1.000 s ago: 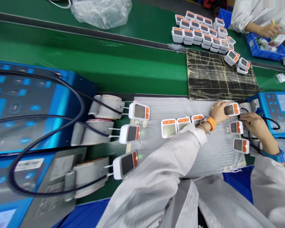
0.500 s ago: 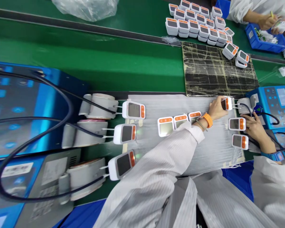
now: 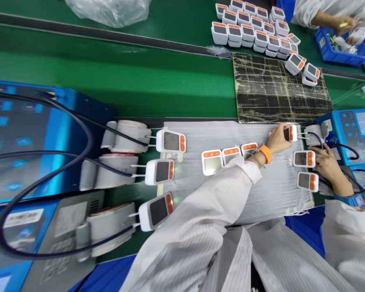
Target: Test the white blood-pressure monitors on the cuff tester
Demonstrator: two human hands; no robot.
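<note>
My left hand [image 3: 278,139], with an orange watch at its wrist, grips a white device [image 3: 290,133] with orange buttons at the right end of the mat. Two prongs join that device to a white round fixture [image 3: 313,135]. Just below, my right hand [image 3: 325,163] lies by the fixtures and black cables, its fingers partly spread and nothing visible in them. Near it are a second device [image 3: 304,159] and a third [image 3: 307,181], which has a lit button. Three more devices lie mid-mat, one of them a white device [image 3: 212,162] with a pale screen.
Blue testers stand at the left [image 3: 63,121] and right [image 3: 357,132]. Three devices on prongs, one a white device [image 3: 171,141], point inward from the left. Behind are a black board [image 3: 280,93], stacked devices [image 3: 247,32] and a blue bin [image 3: 342,54] beside another person's hands.
My hands have hardly moved. The other person's hands at the top right have shifted slightly, with the item they hold.
</note>
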